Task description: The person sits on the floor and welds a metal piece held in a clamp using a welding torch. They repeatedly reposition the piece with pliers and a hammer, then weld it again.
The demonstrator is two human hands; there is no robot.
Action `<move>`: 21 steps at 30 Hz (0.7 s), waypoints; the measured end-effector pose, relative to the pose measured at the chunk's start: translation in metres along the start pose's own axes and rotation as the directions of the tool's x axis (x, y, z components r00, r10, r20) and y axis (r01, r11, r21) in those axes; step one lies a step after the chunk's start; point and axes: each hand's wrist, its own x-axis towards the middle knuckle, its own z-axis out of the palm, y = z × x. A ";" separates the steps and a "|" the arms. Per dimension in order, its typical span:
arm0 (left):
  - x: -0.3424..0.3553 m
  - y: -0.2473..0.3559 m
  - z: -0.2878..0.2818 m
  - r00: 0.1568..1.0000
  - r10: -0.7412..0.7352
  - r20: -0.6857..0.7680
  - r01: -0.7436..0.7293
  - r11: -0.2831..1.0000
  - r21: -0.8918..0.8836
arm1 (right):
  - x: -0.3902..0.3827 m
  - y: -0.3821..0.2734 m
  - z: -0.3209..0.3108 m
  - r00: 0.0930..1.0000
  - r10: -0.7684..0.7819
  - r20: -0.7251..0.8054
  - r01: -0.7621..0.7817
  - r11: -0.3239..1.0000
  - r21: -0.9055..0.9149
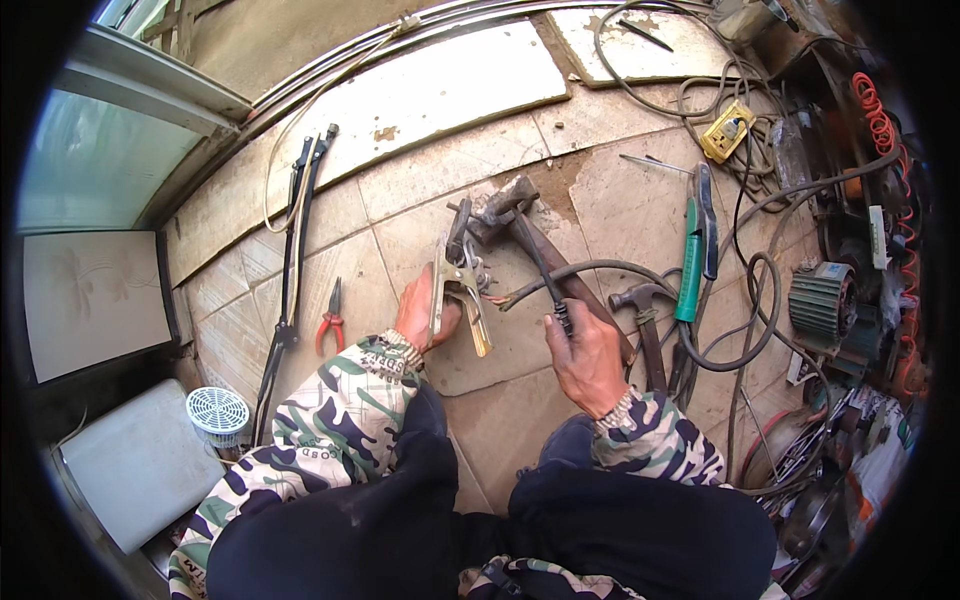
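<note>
My left hand (418, 308) is closed round a metal bracket-like piece (452, 278) with a yellowish strip at its lower end; its exact kind is unclear. In my right hand (585, 362) is a black-handled screwdriver (545, 265), its shaft slanting up and left toward the bracket and a heavy hammer head (503, 207). That hammer's wooden handle (565, 258) runs beneath the screwdriver toward the lower right. A dark cable (590, 266) ends in bare wires (496, 299) beside the bracket. Right of my right hand lies a claw hammer (640, 297).
Red-handled pliers (330, 330) and long black bars (290, 250) lie left. A green tool (690, 265), tangled cables and a yellow socket block (727, 132) lie right. Farther right stands a finned motor (822, 302). A white slotted lid (217, 410) is at lower left.
</note>
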 end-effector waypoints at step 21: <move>-0.007 0.003 0.005 0.999 0.045 -0.023 -0.042 0.993 0.112 | -0.004 0.010 0.006 0.998 -0.052 -0.043 0.052 0.999 -0.003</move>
